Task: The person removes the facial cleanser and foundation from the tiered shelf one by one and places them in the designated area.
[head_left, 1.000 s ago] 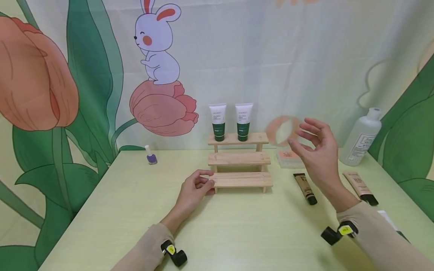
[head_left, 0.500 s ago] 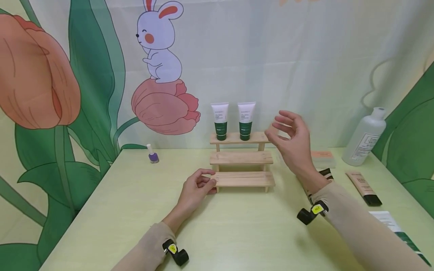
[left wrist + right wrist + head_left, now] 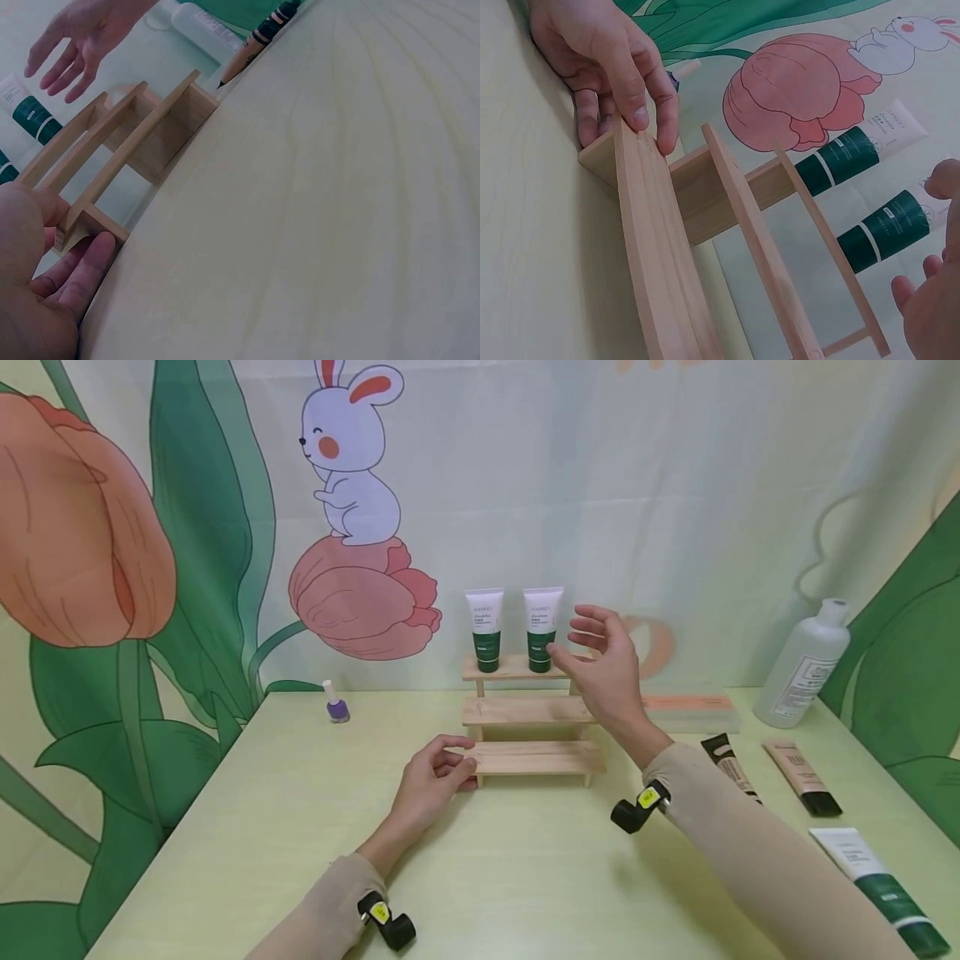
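A three-tier wooden display stand stands on the table. On its top tier two white-and-green cream tubes, the left tube and the right tube, stand upright on their caps. My left hand grips the left end of the lowest tier; in the right wrist view its thumb presses on the board, and in the left wrist view its fingers lie under and beside the end. My right hand, fingers loosely curved and holding nothing, is just right of the right tube, thumb tip overlapping its lower edge in the head view.
Right of the stand are a flat clear box, a black-and-tan tube, a beige tube, a larger white-and-green tube and a white bottle. A purple nail polish bottle stands at the left, before a printed curtain.
My right hand has moved left from above the table's right side to beside the right tube on the top tier. My left hand keeps its grip on the stand, and both tubes stay in place.
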`<move>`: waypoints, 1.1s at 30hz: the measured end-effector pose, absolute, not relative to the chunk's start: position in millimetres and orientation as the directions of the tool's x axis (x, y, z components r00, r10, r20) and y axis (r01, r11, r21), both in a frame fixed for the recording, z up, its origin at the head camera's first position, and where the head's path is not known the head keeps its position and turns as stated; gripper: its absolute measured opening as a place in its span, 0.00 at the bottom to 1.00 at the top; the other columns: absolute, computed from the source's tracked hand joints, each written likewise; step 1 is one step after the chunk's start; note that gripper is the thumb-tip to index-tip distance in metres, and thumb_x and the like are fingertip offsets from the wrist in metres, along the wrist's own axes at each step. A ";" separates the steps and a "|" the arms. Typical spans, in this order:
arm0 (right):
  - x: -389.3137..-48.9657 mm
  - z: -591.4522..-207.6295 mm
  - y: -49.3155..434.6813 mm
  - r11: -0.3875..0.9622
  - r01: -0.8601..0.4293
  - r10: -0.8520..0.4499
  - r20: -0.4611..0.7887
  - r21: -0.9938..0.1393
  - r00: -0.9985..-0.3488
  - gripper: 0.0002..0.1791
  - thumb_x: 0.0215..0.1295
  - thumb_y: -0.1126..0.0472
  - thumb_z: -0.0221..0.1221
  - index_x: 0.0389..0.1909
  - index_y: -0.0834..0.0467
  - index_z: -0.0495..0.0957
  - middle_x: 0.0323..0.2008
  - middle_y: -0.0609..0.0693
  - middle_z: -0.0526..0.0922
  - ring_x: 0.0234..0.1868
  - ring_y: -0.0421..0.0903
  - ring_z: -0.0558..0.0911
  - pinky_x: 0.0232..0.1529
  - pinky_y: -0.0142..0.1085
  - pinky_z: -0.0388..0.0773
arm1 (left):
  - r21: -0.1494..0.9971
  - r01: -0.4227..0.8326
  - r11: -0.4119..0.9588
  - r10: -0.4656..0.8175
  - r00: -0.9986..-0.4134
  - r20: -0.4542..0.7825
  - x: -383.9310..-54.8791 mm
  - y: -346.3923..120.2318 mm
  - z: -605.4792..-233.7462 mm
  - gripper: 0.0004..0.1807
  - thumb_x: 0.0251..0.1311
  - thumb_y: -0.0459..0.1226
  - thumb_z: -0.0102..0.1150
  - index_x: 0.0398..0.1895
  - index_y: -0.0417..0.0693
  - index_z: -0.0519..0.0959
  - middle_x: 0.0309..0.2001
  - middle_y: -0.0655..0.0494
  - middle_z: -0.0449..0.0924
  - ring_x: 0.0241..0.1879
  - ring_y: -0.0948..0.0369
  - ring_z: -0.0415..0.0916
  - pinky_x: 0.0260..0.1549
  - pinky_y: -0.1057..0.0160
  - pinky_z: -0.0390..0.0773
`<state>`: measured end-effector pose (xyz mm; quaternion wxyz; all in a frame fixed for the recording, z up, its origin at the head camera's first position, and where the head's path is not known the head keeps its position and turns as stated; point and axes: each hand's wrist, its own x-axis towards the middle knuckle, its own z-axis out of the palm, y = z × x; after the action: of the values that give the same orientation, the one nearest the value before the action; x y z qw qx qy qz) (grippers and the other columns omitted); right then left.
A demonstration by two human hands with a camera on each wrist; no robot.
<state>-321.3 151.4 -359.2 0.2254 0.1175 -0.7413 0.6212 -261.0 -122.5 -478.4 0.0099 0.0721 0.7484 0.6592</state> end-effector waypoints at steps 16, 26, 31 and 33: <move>-349.1 -368.0 132.2 0.180 -0.441 0.110 0.463 -0.879 -0.879 0.36 0.69 0.66 0.76 0.75 0.58 0.73 0.66 0.60 0.83 0.64 0.57 0.85 0.66 0.52 0.88 | 0.989 0.100 0.110 0.125 -0.988 0.086 -259.6 -122.0 -477.5 0.15 0.78 0.31 0.68 0.63 0.47 0.84 0.44 0.44 0.85 0.43 0.53 0.90 0.47 0.58 0.95; -353.0 -369.1 129.7 0.196 -0.442 0.095 0.465 -0.875 -0.880 0.32 0.71 0.68 0.74 0.72 0.61 0.73 0.61 0.60 0.86 0.57 0.55 0.85 0.54 0.34 0.86 | 0.988 0.108 0.106 0.134 -0.987 0.093 -260.7 -123.4 -477.5 0.15 0.78 0.31 0.68 0.63 0.46 0.84 0.44 0.44 0.85 0.43 0.54 0.90 0.47 0.58 0.95; -350.9 -369.5 131.6 0.195 -0.438 0.099 0.462 -0.877 -0.881 0.32 0.72 0.68 0.74 0.72 0.61 0.73 0.61 0.59 0.86 0.57 0.54 0.85 0.53 0.33 0.85 | 0.988 0.113 0.109 0.138 -0.986 0.097 -261.0 -124.3 -478.1 0.15 0.78 0.31 0.68 0.64 0.46 0.84 0.45 0.44 0.86 0.43 0.54 0.90 0.47 0.58 0.95; -349.1 -369.7 133.4 0.198 -0.437 0.104 0.462 -0.877 -0.881 0.32 0.72 0.68 0.74 0.73 0.60 0.73 0.61 0.59 0.86 0.57 0.54 0.84 0.53 0.33 0.85 | 0.988 0.112 0.110 0.139 -0.986 0.097 -261.0 -124.7 -478.4 0.15 0.78 0.31 0.68 0.64 0.46 0.84 0.45 0.44 0.86 0.43 0.54 0.90 0.47 0.58 0.95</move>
<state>-349.1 133.4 -369.7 0.2172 0.1120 -0.7428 0.6233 -261.0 -124.7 -478.4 0.0101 0.0843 0.7449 0.6618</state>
